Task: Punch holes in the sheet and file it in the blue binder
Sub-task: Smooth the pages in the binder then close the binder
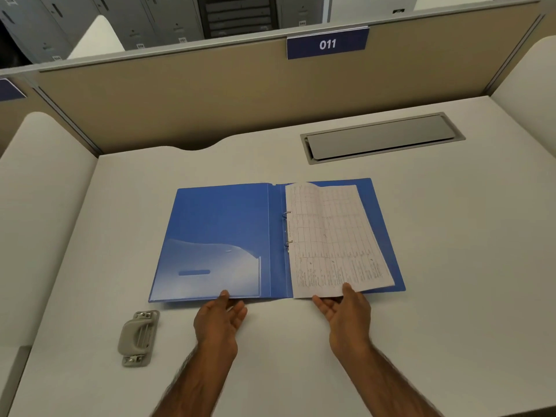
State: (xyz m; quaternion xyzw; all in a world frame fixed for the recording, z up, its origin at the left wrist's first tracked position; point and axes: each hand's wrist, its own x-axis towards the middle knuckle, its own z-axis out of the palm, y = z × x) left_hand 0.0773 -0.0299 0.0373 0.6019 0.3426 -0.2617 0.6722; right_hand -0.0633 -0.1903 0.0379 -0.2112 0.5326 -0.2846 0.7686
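Observation:
The blue binder (216, 224) lies open and flat on the white desk. A printed sheet with a table (334, 239) rests on its right half, its left edge at the two metal rings (288, 228). My left hand (221, 317) is at the front edge of the binder's left cover, thumb on the cover, fingers relaxed. My right hand (346, 308) is at the sheet's front edge, thumb on the paper, fingers straight beneath or beside it. A grey hole punch (137, 337) lies on the desk to the front left, apart from both hands.
A grey cable hatch (382, 136) is set into the desk behind the binder. A beige partition (240, 94) with a blue "011" sign (327, 43) closes off the back. Low white side panels (39, 206) stand left and right.

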